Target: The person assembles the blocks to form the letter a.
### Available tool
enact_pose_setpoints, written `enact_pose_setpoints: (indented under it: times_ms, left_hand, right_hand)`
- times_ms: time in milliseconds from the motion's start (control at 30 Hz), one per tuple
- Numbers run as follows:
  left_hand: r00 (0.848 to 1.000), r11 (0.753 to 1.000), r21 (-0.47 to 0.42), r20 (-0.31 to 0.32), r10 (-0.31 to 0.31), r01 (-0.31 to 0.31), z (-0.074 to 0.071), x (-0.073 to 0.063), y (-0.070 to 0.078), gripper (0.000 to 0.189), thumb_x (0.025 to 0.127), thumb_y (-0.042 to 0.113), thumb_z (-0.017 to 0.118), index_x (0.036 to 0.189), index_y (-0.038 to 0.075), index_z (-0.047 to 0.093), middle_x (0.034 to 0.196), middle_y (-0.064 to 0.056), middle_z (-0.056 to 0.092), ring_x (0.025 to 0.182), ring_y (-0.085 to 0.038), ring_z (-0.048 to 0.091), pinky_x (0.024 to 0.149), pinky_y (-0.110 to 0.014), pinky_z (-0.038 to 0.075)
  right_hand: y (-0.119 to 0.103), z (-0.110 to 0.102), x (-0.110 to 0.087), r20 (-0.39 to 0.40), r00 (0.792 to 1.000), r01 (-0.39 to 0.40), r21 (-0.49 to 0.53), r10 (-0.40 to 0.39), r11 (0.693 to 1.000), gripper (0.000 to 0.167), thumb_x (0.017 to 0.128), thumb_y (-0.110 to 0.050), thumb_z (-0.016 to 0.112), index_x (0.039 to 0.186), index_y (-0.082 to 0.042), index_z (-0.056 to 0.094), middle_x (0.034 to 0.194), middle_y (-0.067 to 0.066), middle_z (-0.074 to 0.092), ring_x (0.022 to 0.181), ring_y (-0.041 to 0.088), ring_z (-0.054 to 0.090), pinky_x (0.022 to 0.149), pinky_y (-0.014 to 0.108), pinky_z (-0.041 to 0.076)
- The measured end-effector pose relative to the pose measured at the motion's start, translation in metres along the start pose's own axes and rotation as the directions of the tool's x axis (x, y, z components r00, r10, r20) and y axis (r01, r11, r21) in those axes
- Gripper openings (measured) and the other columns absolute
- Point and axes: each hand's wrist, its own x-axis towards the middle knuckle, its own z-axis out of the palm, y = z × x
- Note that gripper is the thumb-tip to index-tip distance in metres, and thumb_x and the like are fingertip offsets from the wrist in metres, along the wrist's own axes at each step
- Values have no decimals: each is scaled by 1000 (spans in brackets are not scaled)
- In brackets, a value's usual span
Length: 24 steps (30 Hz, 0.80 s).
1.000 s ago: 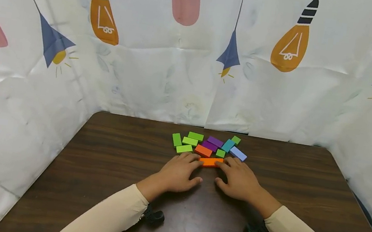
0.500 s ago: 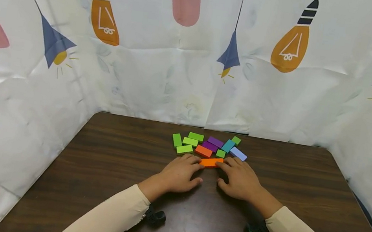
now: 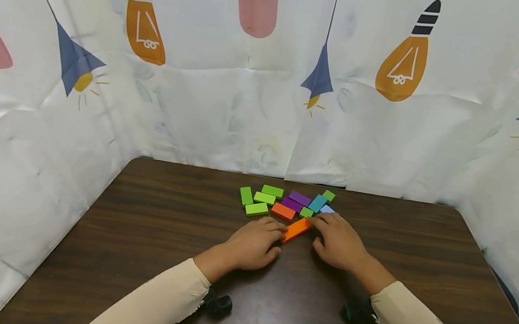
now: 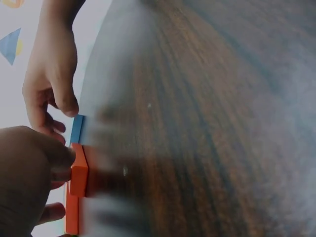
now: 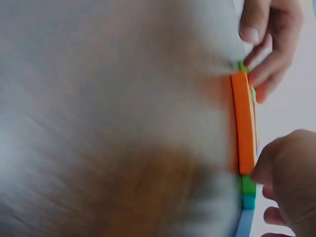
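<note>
An orange block (image 3: 297,230) lies at a slant on the dark wooden table, its right end farther from me. At its near left end, the fingers of my left hand (image 3: 251,245) touch it. My right hand (image 3: 339,243) has its fingertips at the far right end, with the thumb apart from the block. In the right wrist view the orange block (image 5: 243,123) spans between the two hands. Just behind it are a red-orange block (image 3: 283,212) and a small green block (image 3: 306,212). A light blue block (image 3: 327,209) is partly covered by my right hand.
Several green blocks (image 3: 265,199) lie behind my left hand. Two purple blocks (image 3: 300,198), a teal block (image 3: 317,203) and another small green block (image 3: 328,196) sit near the table's back edge. A printed white cloth (image 3: 245,121) hangs behind and at both sides.
The orange block has turned from nearly level to a slant, its right end swinging away from me. My right hand has shifted forward, covering part of the light blue block; my left hand barely moved.
</note>
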Motion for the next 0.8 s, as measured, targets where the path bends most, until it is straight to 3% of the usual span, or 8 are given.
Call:
enact_pose_setpoints:
  times_ms: [100,300,800]
  left_hand:
    - [1000,999,39,-8,21,-21,-1,1,0,28,102,28,62,125,14,70,141,1,61,131,-21,52,111,-37,40]
    - [998,998,43,-23,51,-50,-1,3,-3,24,103,18,59,123,18,73,135,4,65,124,-21,57,107,-36,45]
    - [996,996,35,-40,79,-77,1,4,-9,27,103,17,61,127,20,74,133,5,65,121,-21,56,104,-36,46]
  right_hand:
    - [7,-1,7,1,1000,14,-30,-14,999,53,88,-4,67,141,-9,63,128,16,60,121,38,53,100,56,47]
    - [17,-2,15,93,996,9,-43,-5,999,55,93,-1,63,145,-16,60,133,18,56,123,40,48,105,55,43]
    - [31,-8,3,24,1000,20,-32,-19,999,22,91,-23,79,112,-14,74,120,9,65,115,34,53,99,55,46]
